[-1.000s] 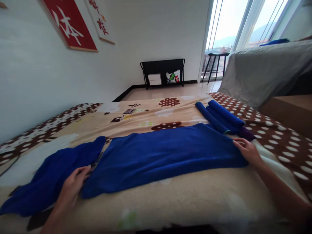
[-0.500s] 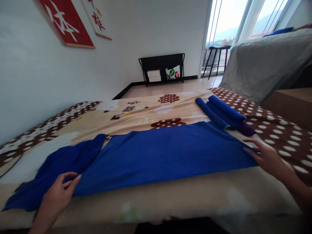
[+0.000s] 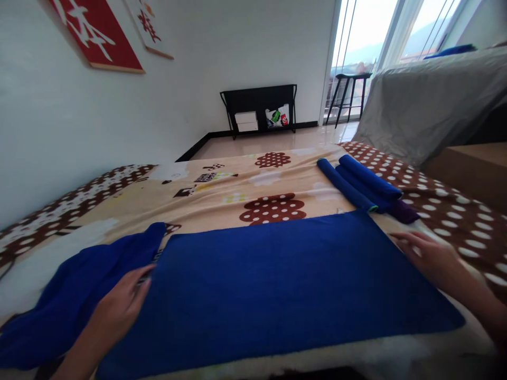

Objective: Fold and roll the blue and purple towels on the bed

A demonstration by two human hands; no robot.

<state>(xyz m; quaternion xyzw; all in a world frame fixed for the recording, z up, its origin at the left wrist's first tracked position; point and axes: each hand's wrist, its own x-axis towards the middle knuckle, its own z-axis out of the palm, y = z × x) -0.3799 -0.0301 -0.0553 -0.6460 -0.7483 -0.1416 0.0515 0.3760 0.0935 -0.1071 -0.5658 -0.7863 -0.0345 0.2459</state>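
A blue towel (image 3: 277,285) lies spread nearly flat in front of me, a rough rectangle reaching the near edge of the bed. My left hand (image 3: 121,301) is over its left edge, fingers loosely bent, with a gap between thumb and fingers. Beyond the towel's right edge, my right hand (image 3: 430,256) has its fingers stretched toward the far right corner, holding nothing I can see. A second, crumpled blue cloth (image 3: 75,295) lies left of the towel, partly behind my left forearm. Several rolled blue towels (image 3: 364,184) lie side by side past the far right corner.
Under everything is a patterned bedspread (image 3: 214,206) with brown polka-dot sides. A dark purple piece (image 3: 404,211) lies by the rolls. Farther off stand a black rack (image 3: 259,97), a black stool (image 3: 352,79), and grey covered furniture (image 3: 431,100) on the right.
The towel's near edge has come down toward me, and it lies flatter and wider. My left hand has moved right and farther along its edge; my right hand has shifted slightly away.
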